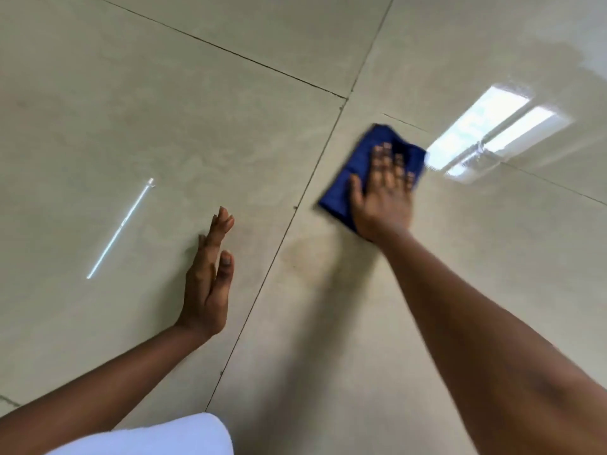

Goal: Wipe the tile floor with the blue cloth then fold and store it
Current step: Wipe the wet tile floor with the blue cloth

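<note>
A folded blue cloth [358,165] lies flat on the glossy beige tile floor [164,110], right of a grout line. My right hand [382,192] presses down on the cloth with fingers spread, arm stretched forward; the hand is blurred by motion. My left hand [208,280] is held edge-on just above or on the tile to the left of the grout line, fingers straight and together, holding nothing.
Dark grout lines [289,221] cross the floor. A bright window reflection [492,133] shines on the tile right of the cloth, and a thin light streak [120,228] lies at the left. A white garment [157,438] shows at the bottom edge.
</note>
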